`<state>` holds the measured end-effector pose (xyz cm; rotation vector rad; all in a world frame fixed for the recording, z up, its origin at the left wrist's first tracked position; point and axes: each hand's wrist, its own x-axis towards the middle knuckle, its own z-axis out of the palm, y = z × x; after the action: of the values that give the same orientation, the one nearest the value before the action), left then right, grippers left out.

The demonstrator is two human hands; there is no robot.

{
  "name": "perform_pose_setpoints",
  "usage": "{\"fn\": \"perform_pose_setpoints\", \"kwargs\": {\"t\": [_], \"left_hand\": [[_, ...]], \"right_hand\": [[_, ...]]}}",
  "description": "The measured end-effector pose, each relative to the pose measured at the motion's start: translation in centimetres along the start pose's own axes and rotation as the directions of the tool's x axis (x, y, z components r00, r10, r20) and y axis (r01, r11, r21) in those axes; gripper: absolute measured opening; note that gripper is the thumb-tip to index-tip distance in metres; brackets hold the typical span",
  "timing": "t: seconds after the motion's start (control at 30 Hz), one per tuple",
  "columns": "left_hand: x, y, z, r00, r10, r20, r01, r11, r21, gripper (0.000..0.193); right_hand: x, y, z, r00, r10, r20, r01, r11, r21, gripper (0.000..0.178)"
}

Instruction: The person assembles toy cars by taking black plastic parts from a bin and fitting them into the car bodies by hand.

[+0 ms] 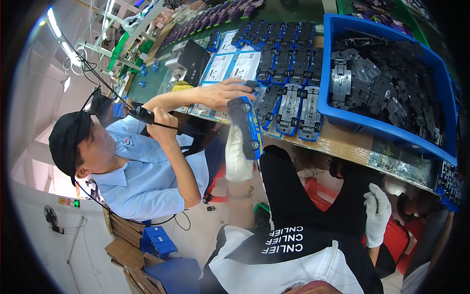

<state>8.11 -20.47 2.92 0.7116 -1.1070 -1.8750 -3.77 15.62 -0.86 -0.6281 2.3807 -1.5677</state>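
Observation:
My left hand, in a white glove, is raised to the table edge and grips a blue toy car by its lower end. A co-worker in a black cap and light blue shirt reaches in from the left. Their bare hand rests on the car's top end. Their other hand holds a black corded tool. My right hand, also white-gloved, lies low on my black-clad lap with nothing in it.
A blue bin of black chassis parts stands on the table at right. Rows of upturned blue toy cars and printed cards cover the table's middle. A black box sits further left. Cardboard and a blue crate lie on the floor.

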Motion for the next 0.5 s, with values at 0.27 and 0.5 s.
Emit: {"fn": "perform_pose_setpoints", "kwargs": {"t": [0.27, 0.5], "left_hand": [[4.8, 0.6, -2.6, 0.965, 0.248, 0.087, -0.263, 0.909, 0.325, 0.038], [19.7, -0.8, 2.2, 1.0, 0.007, 0.012, -0.013, 0.804, 0.594, 0.052]], "right_hand": [[1.5, -0.5, 0.5, 0.987, -0.158, -0.02, 0.153, 0.975, -0.164, 0.022], [0.8, -0.6, -0.7, 0.97, -0.242, 0.012, 0.235, 0.927, -0.294, 0.019]]}}
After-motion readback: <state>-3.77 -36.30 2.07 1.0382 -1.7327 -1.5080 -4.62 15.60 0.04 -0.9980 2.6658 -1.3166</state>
